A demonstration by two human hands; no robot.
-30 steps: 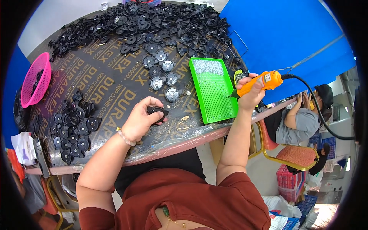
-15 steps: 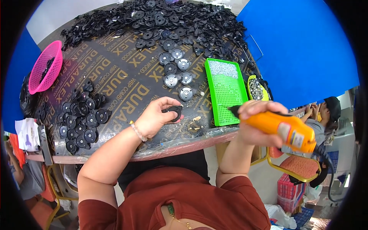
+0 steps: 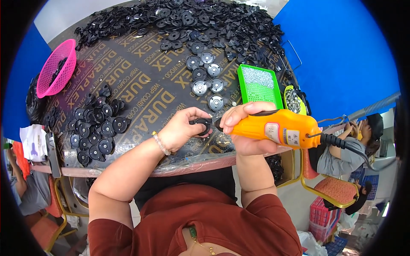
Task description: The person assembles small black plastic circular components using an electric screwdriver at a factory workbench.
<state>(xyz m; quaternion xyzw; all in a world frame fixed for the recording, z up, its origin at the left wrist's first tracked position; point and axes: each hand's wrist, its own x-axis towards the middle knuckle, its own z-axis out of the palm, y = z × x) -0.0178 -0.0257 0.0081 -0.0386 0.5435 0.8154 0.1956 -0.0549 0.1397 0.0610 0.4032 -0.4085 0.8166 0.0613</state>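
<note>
- One round black part [image 3: 205, 122], partly hidden, pinched between thumb and bent fingers of the left hand [image 3: 181, 128] over the table [image 3: 141, 94].
- One black-tipped orange screwdriver [image 3: 285, 120], wrapped by the right hand [image 3: 252, 147], tip just beside the part.
- One green tray [image 3: 271, 94]; one pink basket [image 3: 64, 79].
- Uncounted black parts [image 3: 188, 19], heaped behind.

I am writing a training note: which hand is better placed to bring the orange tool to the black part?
Probably the right hand: it grips the orange tool, with the tool's dark tip close beside the black part. The left hand holds that part.
</note>
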